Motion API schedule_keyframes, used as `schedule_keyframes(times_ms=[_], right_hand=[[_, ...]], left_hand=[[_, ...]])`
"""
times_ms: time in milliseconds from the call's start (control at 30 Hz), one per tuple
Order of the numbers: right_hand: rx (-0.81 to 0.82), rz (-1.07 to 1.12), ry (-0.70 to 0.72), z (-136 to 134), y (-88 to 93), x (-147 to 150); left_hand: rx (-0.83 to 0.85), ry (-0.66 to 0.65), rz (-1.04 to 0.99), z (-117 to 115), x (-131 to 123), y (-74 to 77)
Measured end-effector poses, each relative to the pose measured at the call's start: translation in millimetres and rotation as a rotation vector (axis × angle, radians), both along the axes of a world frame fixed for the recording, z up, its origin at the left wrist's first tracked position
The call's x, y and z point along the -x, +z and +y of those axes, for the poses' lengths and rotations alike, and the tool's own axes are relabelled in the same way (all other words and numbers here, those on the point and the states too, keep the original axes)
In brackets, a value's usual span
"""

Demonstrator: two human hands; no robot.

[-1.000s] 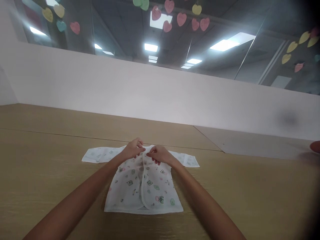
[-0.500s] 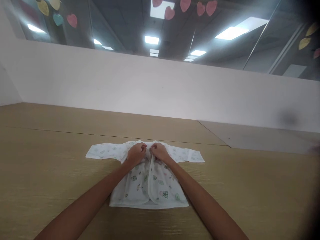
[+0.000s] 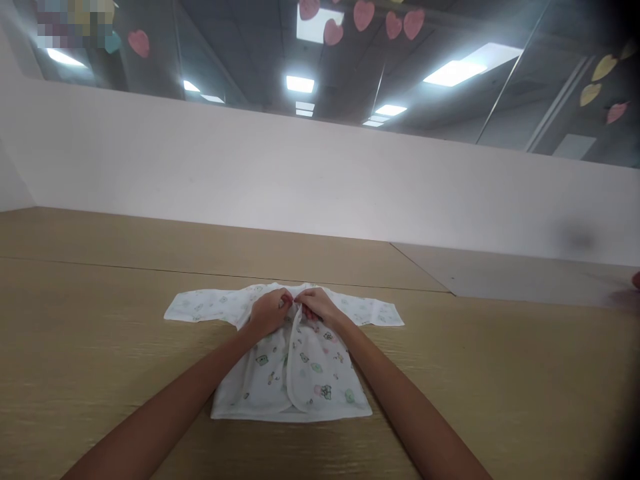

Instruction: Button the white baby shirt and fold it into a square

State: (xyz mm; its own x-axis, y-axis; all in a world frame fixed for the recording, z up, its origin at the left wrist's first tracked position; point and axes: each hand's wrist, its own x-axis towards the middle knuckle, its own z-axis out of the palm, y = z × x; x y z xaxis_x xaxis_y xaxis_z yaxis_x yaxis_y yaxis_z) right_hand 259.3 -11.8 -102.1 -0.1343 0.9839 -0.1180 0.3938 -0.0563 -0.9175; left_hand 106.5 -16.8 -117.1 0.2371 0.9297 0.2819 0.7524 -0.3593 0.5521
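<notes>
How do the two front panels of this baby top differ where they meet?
The right front panel lies on top, while the left front panel runs beneath it. The right front panel's rounded lower corner shows, but the left front panel's is covered. Both are white with small prints, lie flat on the wooden table, and are pinched near the neck by the left hand and right hand.

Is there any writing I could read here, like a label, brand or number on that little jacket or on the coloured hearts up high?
Nothing is readable: the white baby jacket shows only small printed motifs, with no legible words or label, and the coloured hearts show no text. A pixelated patch at top left hides whatever is there.
</notes>
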Motion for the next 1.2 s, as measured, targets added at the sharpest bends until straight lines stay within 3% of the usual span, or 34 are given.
schedule_keyframes(times_ms=[533, 967, 1200], right_hand=[[0.017, -0.009, 0.078, 5, -4.0, -6], [0.036, -0.034, 0.170, -4, 8.8, -6], [-0.006, -0.096, 0.130, -3, 5.9, -5]], left_hand=[[0.048, 0.018, -0.184, 2, 1, -1.9], [0.094, 0.015, -0.328, 7, 3, -9.0], [0.095, 0.021, -0.326, 8, 2, -10.5]])
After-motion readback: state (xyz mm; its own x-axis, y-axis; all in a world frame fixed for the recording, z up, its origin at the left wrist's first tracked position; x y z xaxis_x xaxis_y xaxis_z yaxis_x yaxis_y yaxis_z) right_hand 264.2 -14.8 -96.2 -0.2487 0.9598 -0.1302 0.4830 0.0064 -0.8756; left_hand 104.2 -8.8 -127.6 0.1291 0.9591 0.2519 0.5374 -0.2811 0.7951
